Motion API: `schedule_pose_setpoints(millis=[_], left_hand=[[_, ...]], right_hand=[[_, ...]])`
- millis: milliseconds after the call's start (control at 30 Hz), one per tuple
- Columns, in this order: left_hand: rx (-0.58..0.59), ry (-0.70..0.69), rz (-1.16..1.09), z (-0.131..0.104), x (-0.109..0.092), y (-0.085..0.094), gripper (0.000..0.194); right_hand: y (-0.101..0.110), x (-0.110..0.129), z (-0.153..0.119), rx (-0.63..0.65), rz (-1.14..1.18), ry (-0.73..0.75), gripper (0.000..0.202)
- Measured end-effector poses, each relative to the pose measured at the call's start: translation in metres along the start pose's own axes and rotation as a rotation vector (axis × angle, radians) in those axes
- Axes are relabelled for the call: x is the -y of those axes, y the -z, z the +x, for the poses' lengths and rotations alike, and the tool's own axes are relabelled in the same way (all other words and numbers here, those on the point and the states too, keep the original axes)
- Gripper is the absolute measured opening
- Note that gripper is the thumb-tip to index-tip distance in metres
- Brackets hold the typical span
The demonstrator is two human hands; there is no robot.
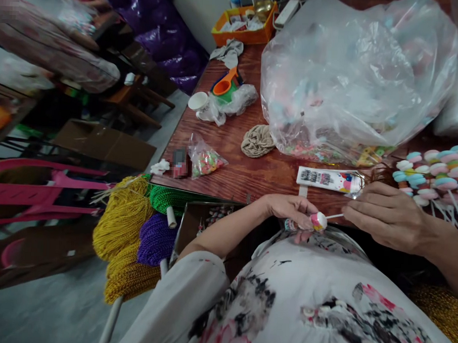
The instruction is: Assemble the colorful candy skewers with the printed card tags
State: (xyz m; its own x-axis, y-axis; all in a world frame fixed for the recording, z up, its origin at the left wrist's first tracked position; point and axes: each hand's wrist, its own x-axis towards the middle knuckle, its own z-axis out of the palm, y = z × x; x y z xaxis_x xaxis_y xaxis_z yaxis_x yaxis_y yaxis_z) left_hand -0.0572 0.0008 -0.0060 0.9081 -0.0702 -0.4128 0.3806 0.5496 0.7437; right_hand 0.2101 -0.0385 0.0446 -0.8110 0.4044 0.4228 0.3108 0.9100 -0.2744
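Observation:
At the table's near edge, my left hand [293,212] is closed around a small marshmallow-like piece [319,221] in white, pink and yellow. My right hand [390,216] pinches a thin white stick [334,216], whose left end meets the white face of that piece. Whether the stick is inside it or only touching cannot be made out. Just beyond my hands lies a white printed tube [327,180]. Beside my right hand is a pile of pastel marshmallow-like twists on white sticks [437,173].
A large clear bag [354,76] of pastel pieces covers the table's back right. Further left lie a small bag of coloured bits [206,159], a beige cloth bundle [257,141], orange-handled scissors [225,85] and a yellow basket [242,33]. Cord bundles [122,217] stand left; another person is beyond.

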Motion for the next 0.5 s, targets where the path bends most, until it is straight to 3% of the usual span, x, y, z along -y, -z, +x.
schedule_pose_setpoints(millis=[133, 267, 400, 500], left_hand=[[-0.26, -0.113, 0.154, 0.008, 0.0, -0.012, 0.044], [-0.53, -0.236, 0.612, 0.012, 0.004, -0.017, 0.034], [-0.638, -0.244, 0.884, 0.01, 0.008, -0.019, 0.032], [-0.645, -0.25, 0.82, 0.001, 0.006, -0.017, 0.055]], right_hand=[[-0.004, -0.004, -0.007, 0.053, -0.09, -0.14, 0.025], [-0.02, 0.0, -0.008, 0.103, -0.194, -0.18, 0.024], [-0.034, 0.006, -0.004, 0.07, -0.21, -0.179, 0.022], [-0.035, 0.009, -0.004, 0.029, -0.165, -0.171, 0.022]])
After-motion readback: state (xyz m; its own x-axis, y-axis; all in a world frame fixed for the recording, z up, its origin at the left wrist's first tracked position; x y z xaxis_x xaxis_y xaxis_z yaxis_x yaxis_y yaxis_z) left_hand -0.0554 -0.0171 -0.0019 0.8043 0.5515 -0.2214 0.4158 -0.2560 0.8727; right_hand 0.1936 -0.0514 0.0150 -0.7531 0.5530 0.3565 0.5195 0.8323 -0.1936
